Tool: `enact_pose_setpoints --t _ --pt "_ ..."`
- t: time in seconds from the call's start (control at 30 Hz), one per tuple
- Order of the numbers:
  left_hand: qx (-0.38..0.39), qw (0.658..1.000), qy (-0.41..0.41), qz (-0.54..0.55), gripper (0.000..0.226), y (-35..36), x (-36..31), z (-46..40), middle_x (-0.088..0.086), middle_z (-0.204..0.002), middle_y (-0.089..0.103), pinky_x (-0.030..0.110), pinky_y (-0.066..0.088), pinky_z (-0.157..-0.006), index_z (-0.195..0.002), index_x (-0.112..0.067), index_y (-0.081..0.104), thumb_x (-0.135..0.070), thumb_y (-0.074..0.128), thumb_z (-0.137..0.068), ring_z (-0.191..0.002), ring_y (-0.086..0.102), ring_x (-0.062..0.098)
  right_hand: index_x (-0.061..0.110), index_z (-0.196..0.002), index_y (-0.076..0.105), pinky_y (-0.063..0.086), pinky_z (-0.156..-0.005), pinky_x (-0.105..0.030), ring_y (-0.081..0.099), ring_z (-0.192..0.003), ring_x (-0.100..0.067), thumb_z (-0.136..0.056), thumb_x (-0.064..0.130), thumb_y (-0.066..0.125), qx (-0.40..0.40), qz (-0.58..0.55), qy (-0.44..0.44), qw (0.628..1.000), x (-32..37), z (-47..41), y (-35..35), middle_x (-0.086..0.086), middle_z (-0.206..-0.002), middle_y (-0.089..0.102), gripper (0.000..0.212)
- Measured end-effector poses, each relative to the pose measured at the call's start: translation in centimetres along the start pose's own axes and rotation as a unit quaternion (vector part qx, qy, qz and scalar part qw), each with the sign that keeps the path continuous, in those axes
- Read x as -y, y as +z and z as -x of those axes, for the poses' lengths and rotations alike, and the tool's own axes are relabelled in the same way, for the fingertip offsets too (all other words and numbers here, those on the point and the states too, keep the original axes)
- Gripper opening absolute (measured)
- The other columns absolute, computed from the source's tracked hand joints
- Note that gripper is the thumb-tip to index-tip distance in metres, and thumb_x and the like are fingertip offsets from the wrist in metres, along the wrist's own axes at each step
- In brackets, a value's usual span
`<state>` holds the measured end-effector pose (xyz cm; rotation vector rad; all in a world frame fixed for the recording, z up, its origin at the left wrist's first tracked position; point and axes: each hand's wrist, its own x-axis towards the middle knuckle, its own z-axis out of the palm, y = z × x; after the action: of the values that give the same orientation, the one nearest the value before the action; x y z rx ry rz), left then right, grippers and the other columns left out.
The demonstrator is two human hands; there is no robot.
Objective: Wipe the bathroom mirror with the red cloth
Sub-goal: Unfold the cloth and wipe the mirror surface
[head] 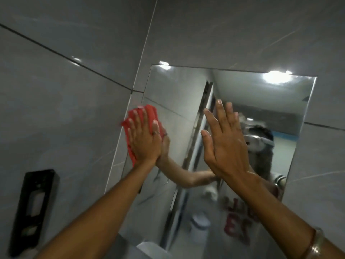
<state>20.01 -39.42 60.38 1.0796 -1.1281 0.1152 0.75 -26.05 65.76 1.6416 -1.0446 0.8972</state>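
A frameless rectangular mirror [173,94] hangs on the grey tiled wall. My left hand [144,139] presses the red cloth [150,113] flat against the mirror's left edge, fingers spread over it, the cloth partly hidden under the palm. My right hand [222,139] lies flat on the glass near the mirror's middle, fingers extended and holding nothing. Both arms reach up from the bottom of the view. The mirror reflects my arm, my head and my printed shirt.
A black wall-mounted dispenser [31,212] sits on the tiles at the lower left. Grey tiles [65,90] surround the mirror. A white object [149,249] shows below the mirror at the bottom edge. A bracelet circles my right wrist [315,243].
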Motion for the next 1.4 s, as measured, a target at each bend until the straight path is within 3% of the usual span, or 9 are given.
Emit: enact_pose_setpoints --t 0.13,0.27,0.43,0.6,0.73,0.83,1.03,1.23,1.4 --pt "0.082 0.956 0.276 -0.062 0.065 -0.3 4.7 6.5 0.003 -0.174 0.008 0.053 0.013 -0.131 -0.165 -0.022 0.011 -0.045 0.026 -0.106 -0.162 0.007 0.03 0.015 -0.161 0.032 0.015 -0.129 -0.057 0.006 -0.162 -0.03 -0.105 0.043 0.029 0.014 -0.009 -0.009 1.0 1.2 2.8 1.0 -0.013 -0.173 0.015 0.062" --pt "-0.01 0.993 -0.119 0.003 0.067 -0.6 6.5 11.7 0.013 -0.17 0.025 0.052 0.021 -0.13 -0.161 -0.012 0.027 -0.045 0.022 -0.103 -0.159 0.023 0.036 0.014 -0.16 0.034 0.015 -0.128 -0.058 0.007 -0.161 -0.032 -0.105 0.042 0.03 0.029 -0.045 0.02 0.998 2.9 6.4 1.9 -0.015 -0.172 0.016 0.062" --pt "0.127 0.976 0.168 -0.054 0.074 -0.8 13.2 20.1 0.013 -0.174 0.014 0.053 0.005 -0.132 -0.167 -0.024 0.002 -0.039 0.039 -0.104 -0.163 0.009 0.032 0.014 -0.159 0.036 0.013 -0.129 -0.057 0.006 -0.161 -0.032 -0.104 0.041 0.034 0.079 -0.086 0.035 0.993 5.5 10.6 2.9 -0.013 -0.173 0.016 0.062" --pt "0.02 0.99 -0.14 -0.002 0.068 -1.1 16.7 20.5 0.013 -0.17 0.028 0.058 0.027 -0.126 -0.161 -0.01 0.032 -0.045 0.029 -0.103 -0.158 0.024 0.029 0.017 -0.16 0.034 0.007 -0.131 -0.052 -0.001 -0.161 -0.025 -0.104 0.04 0.034 0.112 -0.109 0.044 0.987 5.5 14.3 2.8 -0.01 -0.173 0.013 0.06" --pt "0.032 0.983 -0.178 -0.007 0.074 -0.4 16.2 22.9 0.011 -0.174 0.018 0.058 0.018 -0.128 -0.164 -0.012 0.019 -0.051 0.018 -0.102 -0.161 0.015 0.029 0.015 -0.158 0.034 0.007 -0.131 -0.052 -0.006 -0.161 -0.021 -0.105 0.037 0.034 0.113 -0.093 0.043 0.988 4.2 17.7 2.0 -0.011 -0.172 0.013 0.057" --pt "0.06 0.99 -0.123 -0.041 0.066 0.6 13.1 26.5 0.017 -0.17 0.019 0.065 0.02 -0.126 -0.158 -0.01 0.011 -0.044 0.019 -0.102 -0.158 0.02 0.043 0.012 -0.158 0.037 0.005 -0.131 -0.051 -0.004 -0.161 -0.022 -0.107 0.036 0.031 0.116 -0.061 0.033 0.991 3.2 20.0 1.1 -0.014 -0.172 0.015 0.056" --pt "0.065 0.993 0.049 -0.081 0.059 2.5 4.1 35.4 0.029 -0.15 0.054 0.065 0.037 -0.117 -0.157 -0.007 0.036 -0.04 0.02 -0.111 -0.143 0.045 0.053 0.011 -0.159 0.035 0.009 -0.13 -0.056 0.005 -0.161 -0.034 -0.108 0.034 0.031 0.132 -0.001 0.038 0.991 -1.3 22.7 -3.7 -0.018 -0.172 0.015 0.057" --pt "0.138 0.967 0.212 -0.015 0.064 4.1 -4.6 43.1 0.002 -0.176 0.01 0.054 0.01 -0.13 -0.166 -0.029 0.014 -0.046 0.03 -0.107 -0.162 0.01 0.032 0.015 -0.162 0.029 0.002 -0.132 -0.045 0.0 -0.162 -0.027 -0.107 0.033 0.034 0.14 0.04 0.078 0.986 -6.2 25.6 -10.2 -0.013 -0.173 0.013 0.058" --pt "0.173 0.901 0.398 -0.012 0.071 3.8 -2.2 39.8 -0.002 -0.176 0.014 0.052 0.023 -0.125 -0.163 -0.033 0.029 -0.047 0.054 -0.098 -0.161 0.018 0.029 0.015 -0.16 0.032 0.001 -0.132 -0.042 0.003 -0.162 -0.027 -0.106 0.035 0.034 0.153 0.063 0.064 0.984 -8.4 25.8 -12.5 -0.012 -0.172 0.015 0.058"
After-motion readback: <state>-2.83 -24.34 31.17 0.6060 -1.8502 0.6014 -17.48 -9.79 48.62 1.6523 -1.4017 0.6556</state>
